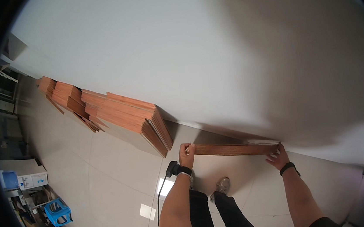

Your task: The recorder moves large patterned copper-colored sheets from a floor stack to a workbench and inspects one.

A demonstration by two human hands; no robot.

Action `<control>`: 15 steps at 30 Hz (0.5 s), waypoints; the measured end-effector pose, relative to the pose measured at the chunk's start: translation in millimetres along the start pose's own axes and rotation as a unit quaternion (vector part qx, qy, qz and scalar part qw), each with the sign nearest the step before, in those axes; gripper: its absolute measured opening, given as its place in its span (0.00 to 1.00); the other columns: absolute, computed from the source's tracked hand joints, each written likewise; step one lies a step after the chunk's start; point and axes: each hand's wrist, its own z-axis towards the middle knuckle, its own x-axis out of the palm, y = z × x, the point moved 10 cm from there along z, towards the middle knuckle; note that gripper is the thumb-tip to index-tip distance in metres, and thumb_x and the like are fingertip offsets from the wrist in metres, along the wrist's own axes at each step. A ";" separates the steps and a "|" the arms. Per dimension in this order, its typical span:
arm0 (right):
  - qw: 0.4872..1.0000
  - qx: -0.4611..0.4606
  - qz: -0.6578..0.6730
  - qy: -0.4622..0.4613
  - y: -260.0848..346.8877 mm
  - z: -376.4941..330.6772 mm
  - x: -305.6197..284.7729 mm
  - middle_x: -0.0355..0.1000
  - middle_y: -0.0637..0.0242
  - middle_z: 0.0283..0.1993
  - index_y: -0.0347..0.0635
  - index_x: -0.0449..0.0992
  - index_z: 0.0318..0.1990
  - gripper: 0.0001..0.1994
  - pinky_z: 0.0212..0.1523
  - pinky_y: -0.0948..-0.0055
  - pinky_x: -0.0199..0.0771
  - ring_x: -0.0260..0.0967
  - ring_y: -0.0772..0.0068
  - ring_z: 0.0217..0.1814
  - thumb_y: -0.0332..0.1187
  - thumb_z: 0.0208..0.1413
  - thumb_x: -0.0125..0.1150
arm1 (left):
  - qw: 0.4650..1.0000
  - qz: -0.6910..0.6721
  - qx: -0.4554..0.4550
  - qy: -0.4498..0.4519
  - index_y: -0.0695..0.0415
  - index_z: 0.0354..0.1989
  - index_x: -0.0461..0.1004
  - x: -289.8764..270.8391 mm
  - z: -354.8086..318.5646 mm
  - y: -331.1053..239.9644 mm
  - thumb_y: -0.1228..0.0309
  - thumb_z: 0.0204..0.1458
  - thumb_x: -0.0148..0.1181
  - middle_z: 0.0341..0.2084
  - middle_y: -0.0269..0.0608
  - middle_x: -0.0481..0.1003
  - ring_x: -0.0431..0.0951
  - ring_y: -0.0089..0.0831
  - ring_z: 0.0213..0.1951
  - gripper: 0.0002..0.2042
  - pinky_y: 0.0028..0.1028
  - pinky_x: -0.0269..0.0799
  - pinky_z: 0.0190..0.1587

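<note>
A reddish-brown wooden board [233, 149], seen nearly edge-on, hangs level between my two hands above the floor, close to the white wall. Whether it is one thick board or several thin ones pressed together, I cannot tell. My left hand [187, 155] is closed on its left end. At the other end, beside the wall, my right hand [277, 157] grips the board's corner with fingers bent round it. To the left, a row of similar boards [125, 116] stands on edge, leaning against the wall.
A white wall [140, 43] rises in front of me. My shoes [223, 185] stand on a glossy tiled floor [108, 164]. A black cable [158, 203] runs down from my left wrist. Far left are a blue plastic stool [58, 212] and a white cabinet [33, 180].
</note>
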 end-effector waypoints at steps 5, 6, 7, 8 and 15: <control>0.998 0.038 0.022 0.050 -3.2 12.1 -3.6 0.53 0.60 0.42 0.46 0.56 0.40 0.18 0.44 0.49 0.59 0.56 0.54 0.46 0.46 0.45 0.45 | 0.998 -0.050 -0.040 -0.001 0.58 0.32 0.65 -6.9 -11.9 4.8 0.66 0.45 0.52 0.28 0.32 0.66 0.63 0.20 0.34 0.10 0.21 0.58 0.39; 0.998 0.042 0.022 0.048 -3.9 18.7 -11.7 0.54 0.60 0.39 0.45 0.56 0.38 0.17 0.42 0.50 0.62 0.57 0.54 0.43 0.44 0.44 0.45 | 0.993 -0.093 -0.064 -0.016 0.58 0.33 0.65 -6.8 -15.9 9.4 0.65 0.45 0.52 0.29 0.32 0.66 0.63 0.20 0.35 0.11 0.20 0.58 0.40; 0.998 0.048 0.023 0.045 -4.2 23.0 -15.8 0.54 0.60 0.37 0.43 0.55 0.37 0.15 0.39 0.50 0.64 0.58 0.55 0.41 0.41 0.44 0.45 | 0.986 -0.136 -0.090 -0.032 0.57 0.34 0.65 -8.1 -20.5 14.0 0.65 0.45 0.53 0.30 0.32 0.66 0.63 0.21 0.35 0.11 0.19 0.57 0.41; 0.998 0.049 0.021 0.045 -1.3 28.4 -18.9 0.54 0.60 0.37 0.43 0.55 0.37 0.15 0.39 0.50 0.64 0.58 0.55 0.41 0.41 0.44 0.45 | 0.973 -0.189 -0.130 -0.015 0.56 0.43 0.61 -3.9 -24.7 20.7 0.60 0.45 0.52 0.43 0.38 0.62 0.58 0.27 0.47 0.19 0.28 0.52 0.49; 0.971 0.161 -0.168 -0.049 -3.0 56.6 -61.5 0.56 0.59 0.32 0.42 0.58 0.31 0.11 0.35 0.53 0.68 0.61 0.56 0.36 0.33 0.38 0.47 | 0.711 -0.512 -0.461 -0.141 0.49 0.56 0.38 8.8 -69.5 77.3 0.48 0.45 0.43 0.56 0.43 0.36 0.39 0.42 0.57 0.34 0.54 0.41 0.51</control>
